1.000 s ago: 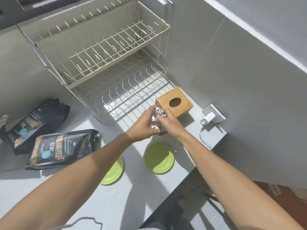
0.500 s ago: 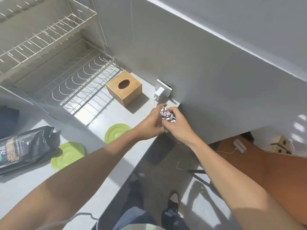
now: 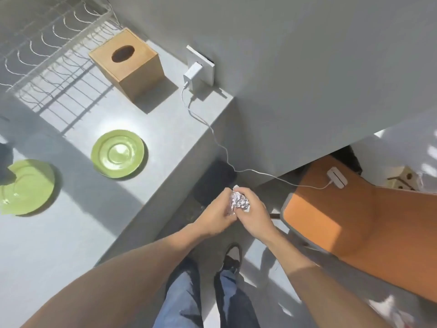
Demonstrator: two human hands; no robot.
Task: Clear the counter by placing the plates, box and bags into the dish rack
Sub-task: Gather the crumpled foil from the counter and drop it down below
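Note:
Both hands hold a crumpled ball of foil (image 3: pixel 239 200) off the counter's right edge, above the floor. My left hand (image 3: pixel 214 215) and my right hand (image 3: pixel 254 216) are closed around it. On the grey counter (image 3: pixel 71 233) lie two green plates: one whole (image 3: pixel 117 153), one at the left edge with a piece broken out (image 3: pixel 26 187). A wooden box with an oval hole (image 3: pixel 128 63) stands beside the wire dish rack (image 3: pixel 47 50) at top left. The bags are out of view except a dark sliver at the left edge.
A white charger (image 3: pixel 192 76) sits in a wall socket, its cable (image 3: pixel 220 147) trailing over the counter edge to a white device (image 3: pixel 337 177) on an orange chair (image 3: pixel 354 221). My legs and a shoe (image 3: pixel 233 254) show below.
The view has swung right and down, away from the rack and bags. Both hands carried the foil ball from beside the wooden box to beyond the counter's edge.

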